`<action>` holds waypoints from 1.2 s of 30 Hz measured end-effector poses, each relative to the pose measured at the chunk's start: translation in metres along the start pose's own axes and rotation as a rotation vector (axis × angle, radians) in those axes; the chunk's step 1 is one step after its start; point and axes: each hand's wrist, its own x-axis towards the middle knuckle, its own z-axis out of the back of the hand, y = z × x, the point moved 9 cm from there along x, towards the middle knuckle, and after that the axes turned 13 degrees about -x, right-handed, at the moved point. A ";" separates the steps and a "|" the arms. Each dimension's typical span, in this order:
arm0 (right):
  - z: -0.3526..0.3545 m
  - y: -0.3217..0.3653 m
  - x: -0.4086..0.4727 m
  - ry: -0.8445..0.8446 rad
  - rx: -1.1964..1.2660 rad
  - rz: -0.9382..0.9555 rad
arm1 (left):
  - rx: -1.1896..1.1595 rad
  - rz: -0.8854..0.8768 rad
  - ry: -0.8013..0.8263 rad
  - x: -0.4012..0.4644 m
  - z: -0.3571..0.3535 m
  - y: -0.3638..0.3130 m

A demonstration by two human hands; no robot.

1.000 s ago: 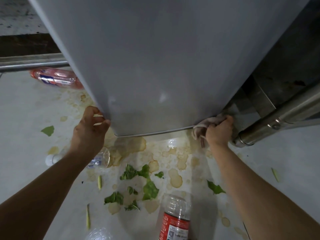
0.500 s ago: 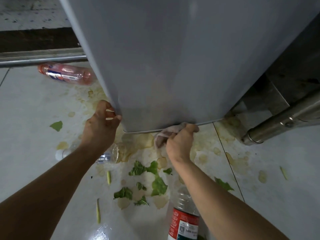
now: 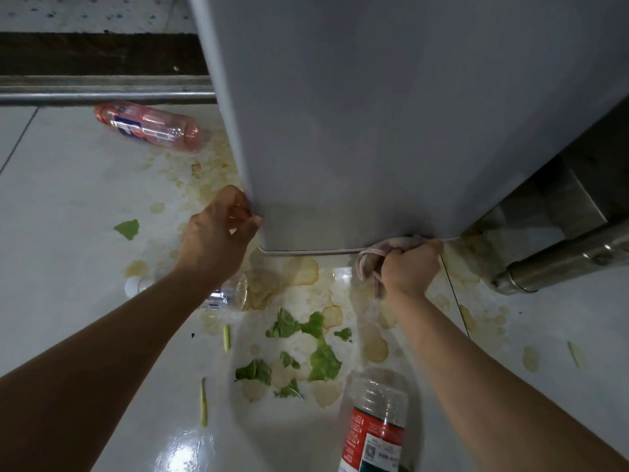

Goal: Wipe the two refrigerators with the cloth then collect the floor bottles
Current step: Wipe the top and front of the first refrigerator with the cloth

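Wiping along the bottom edge of the grey refrigerator (image 3: 391,131) is the step in hand. The right hand (image 3: 410,270) is clenched around a bunched pinkish cloth (image 3: 372,258), pressing it against the lower right part of the door's bottom lip, with loose folds hanging down toward the floor. The left hand (image 3: 218,235) grips the lower left corner of the refrigerator, fingers curled onto the side edge, apparently bracing the body.

To do this well, I judge the cloth should stay flat against the lip rather than balled up, so more fabric meets the surface, and the stroke should run the whole length of the edge, corner to corner. Keeping the dangling folds off the tiled floor (image 3: 68,206) matters, since brownish liquid stains and torn green leaves (image 3: 320,359) lie directly below and would dirty the cloth.

Three bottles lie uncollected: a pink-tinted bottle (image 3: 149,126) near the metal rail at the left, a clear bottle (image 3: 224,294) partly hidden under the left forearm, and a red-labelled bottle (image 3: 374,427) near the bottom of the view. Only one refrigerator can be identified here.
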 end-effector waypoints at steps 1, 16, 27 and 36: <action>-0.005 0.005 -0.008 0.014 0.005 0.014 | -0.010 -0.001 0.007 0.000 0.001 0.000; -0.092 0.060 -0.144 0.391 -0.083 0.251 | 0.133 -0.071 0.281 -0.001 0.018 0.012; -0.113 0.091 -0.180 0.592 -0.435 0.630 | 0.186 -0.016 0.211 -0.019 0.042 0.024; -0.096 0.121 -0.189 0.649 -0.610 0.771 | 0.262 0.099 0.240 -0.032 0.070 0.032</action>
